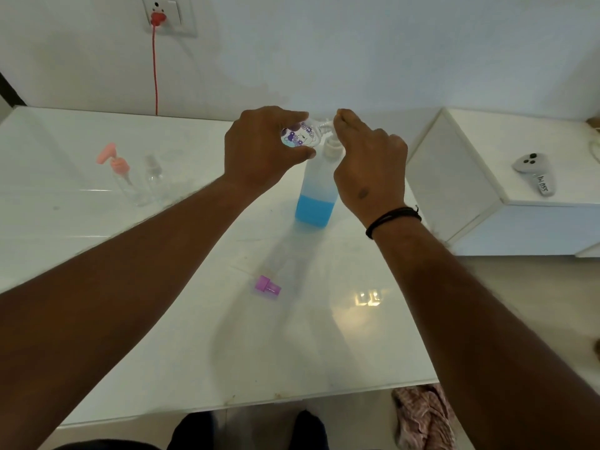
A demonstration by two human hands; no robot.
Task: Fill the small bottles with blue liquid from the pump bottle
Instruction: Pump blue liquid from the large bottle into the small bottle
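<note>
My forearms are bare, no sleeves. Behind my right grip (368, 164), a thin black cord bracelet (393, 219) circles my wrist.

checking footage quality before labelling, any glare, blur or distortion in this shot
Head view: a bright glare patch sits on the glossy table near the front; the clear bottles at the left look soft and hard to outline; wide-angle bending curves the table edges; forearm shadows fall across the tabletop.

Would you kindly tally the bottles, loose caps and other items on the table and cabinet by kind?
Pump bottle with blue liquid: 1
Small bottles: 3 (patterned one in the left hand, pink-pump one, clear one)
Loose purple cap: 1
Grey controller: 1
Total: 6
</note>
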